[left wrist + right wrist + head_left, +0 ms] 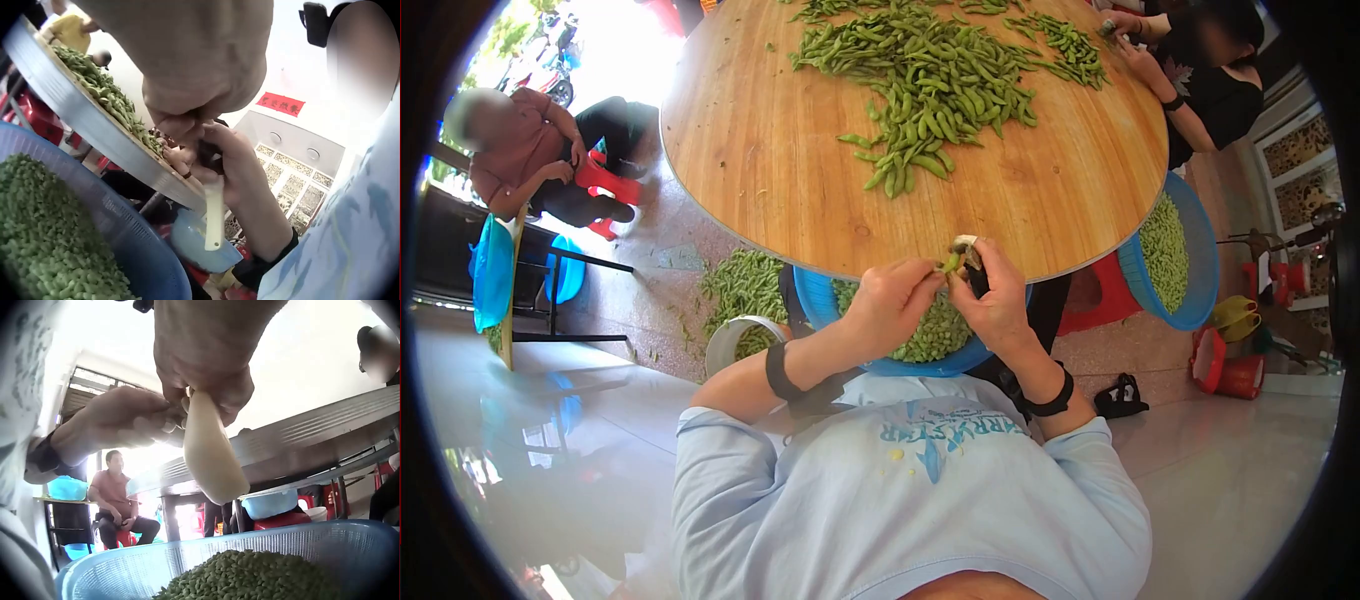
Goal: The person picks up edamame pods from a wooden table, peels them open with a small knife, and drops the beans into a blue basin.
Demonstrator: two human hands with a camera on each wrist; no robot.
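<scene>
pods (930,90) lie on the table (750,160), beans (932,342) in the basket (812,300) below its near edge.

Head view looks down from above — close wrist views face across, sharing the basket (131,567).

Cannot see inner end of smooth cream handle (212,450) inside right hand (998,305), nor, in head view, far rim of round wooden tabletop (760,180).

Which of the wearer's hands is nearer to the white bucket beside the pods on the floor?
Left. In the head view, the left hand is right of the white bucket; the right hand is farther right.
</scene>
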